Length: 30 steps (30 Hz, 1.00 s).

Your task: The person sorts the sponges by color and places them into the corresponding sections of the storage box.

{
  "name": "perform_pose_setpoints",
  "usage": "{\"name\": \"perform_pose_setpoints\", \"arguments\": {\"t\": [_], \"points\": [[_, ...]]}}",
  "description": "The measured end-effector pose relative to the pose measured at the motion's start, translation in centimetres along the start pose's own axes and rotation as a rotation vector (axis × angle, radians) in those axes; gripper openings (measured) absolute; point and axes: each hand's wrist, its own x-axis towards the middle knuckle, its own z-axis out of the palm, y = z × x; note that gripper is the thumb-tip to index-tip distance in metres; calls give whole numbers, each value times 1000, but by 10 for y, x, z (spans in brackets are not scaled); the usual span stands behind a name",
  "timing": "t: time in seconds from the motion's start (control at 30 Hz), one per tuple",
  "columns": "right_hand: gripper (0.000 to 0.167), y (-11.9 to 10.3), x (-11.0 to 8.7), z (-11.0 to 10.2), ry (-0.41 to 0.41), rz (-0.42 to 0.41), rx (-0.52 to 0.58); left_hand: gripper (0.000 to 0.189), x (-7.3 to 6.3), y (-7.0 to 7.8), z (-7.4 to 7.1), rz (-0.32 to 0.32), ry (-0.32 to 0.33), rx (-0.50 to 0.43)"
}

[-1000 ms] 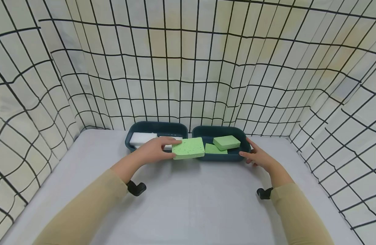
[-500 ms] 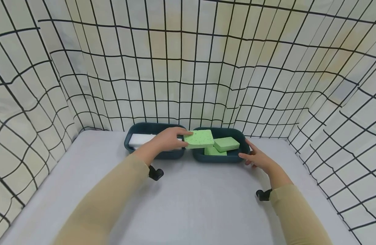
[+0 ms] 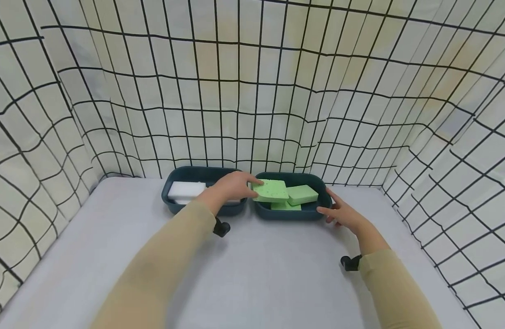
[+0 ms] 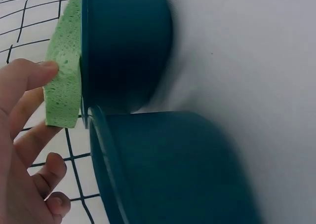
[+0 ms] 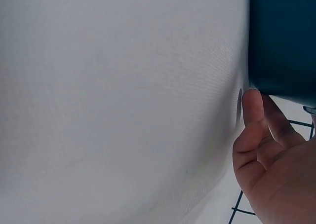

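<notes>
My left hand (image 3: 232,186) pinches a green sponge (image 3: 270,190) between thumb and fingers. It holds the sponge over the left part of the right dark teal bin (image 3: 291,214). In the left wrist view the sponge (image 4: 64,71) is level with the bin's rim, the other fingers loosely bent below. Two more green sponges lie in that bin: one tilted (image 3: 302,194), one flat (image 3: 286,207) and partly covered. My right hand (image 3: 347,214) touches the bin's right end, thumb at the near corner and index finger along the side. In the right wrist view its fingertips meet the bin's wall (image 5: 281,41).
A second dark teal bin (image 3: 174,209) stands just left, with white blocks (image 3: 186,190) inside, partly hidden by my left hand. Black wire grid (image 3: 219,109) backed by pale cloth rises behind and on both sides. White cloth (image 3: 269,274) covers the table.
My left hand has carried the green sponge rightward, from in front of the gap between the bins to over the right bin. My right hand has stayed at the bin's end.
</notes>
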Motion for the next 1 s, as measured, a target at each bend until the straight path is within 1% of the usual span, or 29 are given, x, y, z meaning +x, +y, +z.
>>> {"name": "perform_pose_setpoints", "arguments": {"t": [0.17, 0.33, 0.43, 0.57, 0.63, 0.83, 1.0], "points": [[92, -3, -2, -1, 0, -7, -7, 47, 7, 11, -5, -22, -44, 84], [92, -4, -2, -1, 0, 0, -9, 45, 13, 19, -6, -22, -73, 102], [92, -5, -2, -1, -5, -2, -11, 46, 16, 21, -3, -26, -86, 105], [92, -4, -1, 0, -11, -3, 9, 49, 17, 22, 0, -31, -107, 134], [91, -3, -1, 1, -11, -2, 16, 50, 19, 22, 1, -22, -110, 153], [94, -4, -2, 0, -16, -20, 7, 48, 22, 22, 4, 7, -89, 206], [96, -2, -1, -2, -12, -9, 27, 48, 25, 21, 6, 29, -84, 193]]}}
